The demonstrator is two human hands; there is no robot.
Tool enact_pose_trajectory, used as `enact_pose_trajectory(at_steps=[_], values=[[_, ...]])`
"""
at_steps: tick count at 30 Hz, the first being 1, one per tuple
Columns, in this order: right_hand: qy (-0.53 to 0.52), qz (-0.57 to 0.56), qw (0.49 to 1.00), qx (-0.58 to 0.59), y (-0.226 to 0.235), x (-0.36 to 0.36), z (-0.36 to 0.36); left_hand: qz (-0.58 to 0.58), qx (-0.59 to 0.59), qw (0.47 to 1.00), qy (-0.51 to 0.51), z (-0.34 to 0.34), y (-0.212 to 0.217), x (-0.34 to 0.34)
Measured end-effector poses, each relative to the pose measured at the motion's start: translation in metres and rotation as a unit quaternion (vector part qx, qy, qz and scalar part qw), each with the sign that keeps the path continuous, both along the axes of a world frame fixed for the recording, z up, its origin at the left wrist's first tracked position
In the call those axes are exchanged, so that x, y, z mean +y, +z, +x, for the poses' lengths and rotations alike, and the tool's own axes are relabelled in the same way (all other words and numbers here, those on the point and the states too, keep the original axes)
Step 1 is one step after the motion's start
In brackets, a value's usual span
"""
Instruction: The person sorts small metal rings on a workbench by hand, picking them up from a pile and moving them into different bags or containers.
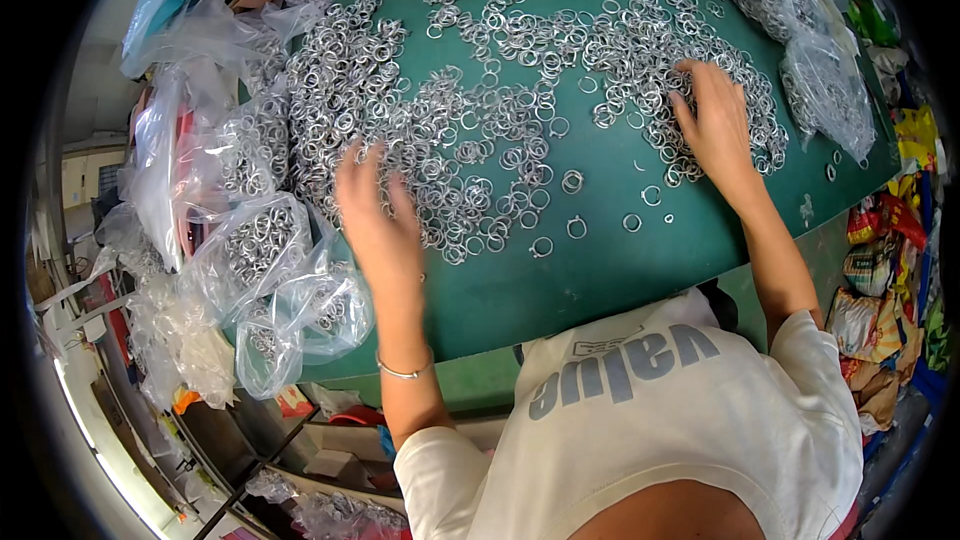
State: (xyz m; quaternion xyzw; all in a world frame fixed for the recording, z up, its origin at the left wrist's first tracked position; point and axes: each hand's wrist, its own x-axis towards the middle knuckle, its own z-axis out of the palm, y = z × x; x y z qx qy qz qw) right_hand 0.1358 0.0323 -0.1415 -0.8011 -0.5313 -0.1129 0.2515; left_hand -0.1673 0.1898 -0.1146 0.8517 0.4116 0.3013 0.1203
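Note:
A large heap of small silver metal rings (450, 110) is spread over a dark green table (560, 280). My left hand (375, 215) hovers over the near left part of the heap, fingers spread and slightly blurred, with nothing visibly held. A thin bracelet circles that wrist. My right hand (715, 120) lies palm down on the right part of the heap, fingers apart and touching the rings. A few single rings (575, 227) lie loose near the table's front edge between my hands.
Clear plastic bags of rings (265, 250) crowd the table's left edge, and two more bags (825, 90) sit at the far right. Coloured packets (880, 280) pile up on the right below the table. Shelves and clutter lie at the lower left.

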Motion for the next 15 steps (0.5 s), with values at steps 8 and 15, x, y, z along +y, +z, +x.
enact_pose_trajectory(at_steps=[8,15], values=[[0.286,-0.088,0.951,0.078,-0.019,0.014,-0.069,-0.083,0.065,0.971,-0.214,0.053,-0.048,-0.051],[0.17,-0.046,0.956,0.233,0.001,0.014,-0.031,-0.352,-0.293,0.888,-0.027,0.036,-0.044,-0.018]])
